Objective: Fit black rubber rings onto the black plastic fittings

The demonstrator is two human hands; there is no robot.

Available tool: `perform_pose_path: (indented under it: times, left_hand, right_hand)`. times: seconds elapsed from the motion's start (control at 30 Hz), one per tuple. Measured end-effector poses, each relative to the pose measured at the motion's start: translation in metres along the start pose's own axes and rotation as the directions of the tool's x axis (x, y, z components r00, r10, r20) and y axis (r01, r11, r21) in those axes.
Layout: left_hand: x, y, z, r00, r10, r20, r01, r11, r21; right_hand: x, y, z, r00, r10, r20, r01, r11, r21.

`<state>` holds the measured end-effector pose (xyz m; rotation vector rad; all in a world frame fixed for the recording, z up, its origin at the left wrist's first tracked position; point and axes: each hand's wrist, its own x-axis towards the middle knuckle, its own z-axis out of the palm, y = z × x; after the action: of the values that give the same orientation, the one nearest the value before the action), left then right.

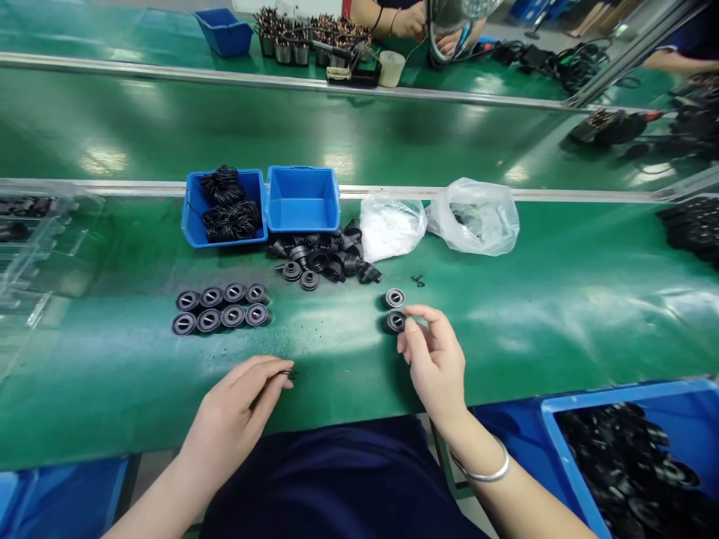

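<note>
My left hand (241,400) is closed in a pinch over the near edge of the bench, holding a few small thin black pieces (288,373). My right hand (435,355) has thumb and forefinger at the right edge of a round black plastic cap (395,322) with a pale slot in its middle. Directly behind stands a matching cap (394,298). A few tiny black parts (418,281) lie just beyond my right hand. To the left, several similar slotted caps (222,308) stand in two rows.
Loose black conical parts (320,258) are heaped before a blue bin (303,201) and a bin of black cable coils (194,224). Two plastic bags (393,224) stand beside them. A blue crate (562,449) of black parts is at lower right. Another person's hands (413,21) work across the bench.
</note>
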<state>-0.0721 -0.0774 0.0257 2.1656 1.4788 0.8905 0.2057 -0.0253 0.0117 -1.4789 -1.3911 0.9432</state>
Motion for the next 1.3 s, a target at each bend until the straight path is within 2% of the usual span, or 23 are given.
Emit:
perform_pose_path:
  times: [0.07,0.17,0.27,0.43,0.53,0.6,0.77,0.87,0.97,1.1,1.3]
  left_hand:
    - [0.003,0.002,0.001,0.999,-0.041,0.010,0.042,0.998,-0.051]
    - [0.007,0.007,0.001,0.995,-0.097,0.012,0.097,0.991,-0.092]
    - [0.010,0.012,0.000,0.993,-0.120,-0.004,0.118,0.987,-0.109]
    - [0.012,0.019,0.001,0.995,-0.096,-0.027,0.093,0.990,-0.108]
    - [0.013,0.020,0.005,0.997,-0.056,-0.060,0.051,0.996,-0.070]
    - [0.014,0.019,0.008,0.997,-0.021,-0.073,0.017,0.998,-0.055]
    - [0.012,0.015,0.009,0.999,0.002,-0.038,-0.007,0.992,-0.127]
    - [0.012,0.014,0.008,1.000,0.001,-0.031,-0.005,0.991,-0.131]
    - [0.011,0.011,0.007,0.998,0.015,-0.061,-0.018,0.998,-0.063]
    - [0.008,0.006,0.009,0.988,0.115,-0.106,-0.114,0.993,0.017]
    - [0.004,0.002,0.015,0.953,0.299,-0.053,-0.297,0.954,0.051]
  right_hand:
    - [-0.003,-0.002,0.007,1.000,-0.007,-0.006,0.007,1.000,0.009]
    - [-0.008,-0.009,0.021,0.984,-0.075,0.165,0.059,0.994,0.096]
    - [-0.008,-0.018,0.030,0.925,-0.140,0.353,0.084,0.982,0.169]
    - [-0.003,-0.035,0.035,0.853,-0.212,0.477,0.167,0.977,0.135]
    - [-0.003,-0.043,0.039,0.775,-0.207,0.597,0.130,0.977,0.169]
    - [-0.002,-0.046,0.040,0.754,-0.192,0.628,0.090,0.978,0.190]
    - [0.005,-0.045,0.038,0.773,-0.115,0.624,-0.032,0.975,0.219]
    - [0.009,-0.041,0.037,0.813,-0.065,0.579,-0.079,0.972,0.220]
    - [0.012,-0.037,0.039,0.847,0.011,0.532,-0.126,0.976,0.180]
    - [0.017,-0.033,0.043,0.859,0.064,0.509,-0.161,0.976,0.148]
    - [0.020,-0.030,0.047,0.867,0.070,0.494,-0.170,0.972,0.161]
